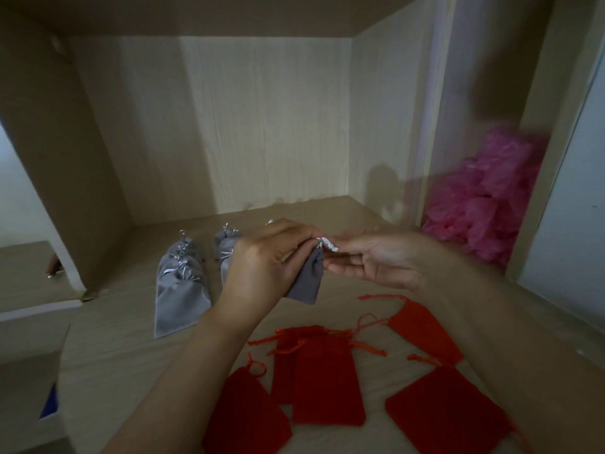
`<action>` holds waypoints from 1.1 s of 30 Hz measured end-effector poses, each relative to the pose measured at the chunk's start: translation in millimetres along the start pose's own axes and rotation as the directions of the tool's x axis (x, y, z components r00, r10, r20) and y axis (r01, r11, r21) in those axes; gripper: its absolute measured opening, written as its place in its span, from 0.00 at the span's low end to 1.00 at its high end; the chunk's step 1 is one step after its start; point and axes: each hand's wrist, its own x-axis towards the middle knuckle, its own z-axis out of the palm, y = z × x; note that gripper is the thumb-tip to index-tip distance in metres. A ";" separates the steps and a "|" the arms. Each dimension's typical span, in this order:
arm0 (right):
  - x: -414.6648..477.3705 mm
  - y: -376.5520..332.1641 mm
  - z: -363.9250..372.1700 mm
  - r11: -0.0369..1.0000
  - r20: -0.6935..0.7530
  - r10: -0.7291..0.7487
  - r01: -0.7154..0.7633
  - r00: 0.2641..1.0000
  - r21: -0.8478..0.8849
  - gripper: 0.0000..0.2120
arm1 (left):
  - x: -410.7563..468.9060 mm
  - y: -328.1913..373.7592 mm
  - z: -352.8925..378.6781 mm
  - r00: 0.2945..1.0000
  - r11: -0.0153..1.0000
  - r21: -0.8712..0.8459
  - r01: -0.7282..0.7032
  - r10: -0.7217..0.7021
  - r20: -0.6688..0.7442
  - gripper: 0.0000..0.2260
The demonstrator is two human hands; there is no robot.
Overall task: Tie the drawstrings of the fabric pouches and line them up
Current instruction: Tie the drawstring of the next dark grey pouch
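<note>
Left hand point(262, 262) and right hand point(379, 262) pinch silver drawstring point(328, 245) of small grey velvet pouch point(306, 286); tied grey pouches point(181, 286) at 10 o'clock, 5 red velvet pouches point(327, 385) apparently untied at 6 o'clock

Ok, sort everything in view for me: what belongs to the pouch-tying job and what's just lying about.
Job:
grey pouch, held by the left hand
silver drawstring, pinched by the right hand
lined-up grey pouches behind
red pouches, flat in front

Lying about:
pink heap at right
blue thing at left edge

Probably a home desk nook: pale wood-grain laminate panels point(271, 126) box in a matching worktop point(124, 322), pink plastic bags point(484, 204) heaped alongside.
</note>
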 end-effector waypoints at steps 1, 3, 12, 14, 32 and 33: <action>-1.1 -0.8 -1.0 1.000 -0.002 0.002 -0.002 1.000 -0.027 0.04 | -0.1 -0.3 0.2 1.000 1.000 0.003 -0.017 0.017 0.006 0.04; -2.9 -2.2 -4.1 0.996 -0.014 0.012 -0.014 1.000 -0.087 0.04 | 0.2 -0.7 0.6 0.999 0.999 -0.008 -0.045 0.045 0.020 0.04; -8.7 -13.0 -15.5 0.984 0.032 0.150 -0.147 0.988 -0.097 0.04 | -1.5 5.3 4.4 0.990 0.988 -0.058 -0.140 0.141 0.008 0.06; -9.6 -12.1 -15.7 0.985 0.036 0.155 -0.151 0.987 -0.083 0.04 | -2.5 7.1 4.4 0.991 0.989 -0.070 -0.133 0.133 -0.002 0.07; 2.3 3.9 -3.8 0.993 0.052 0.052 -0.057 0.997 0.099 0.12 | -2.0 2.8 2.8 0.990 0.919 -0.369 0.139 -0.133 0.042 0.06; 1.4 2.4 -4.6 0.995 0.052 0.056 -0.060 0.997 0.077 0.12 | -1.9 0.8 2.4 0.992 0.927 -0.353 0.130 -0.120 0.049 0.06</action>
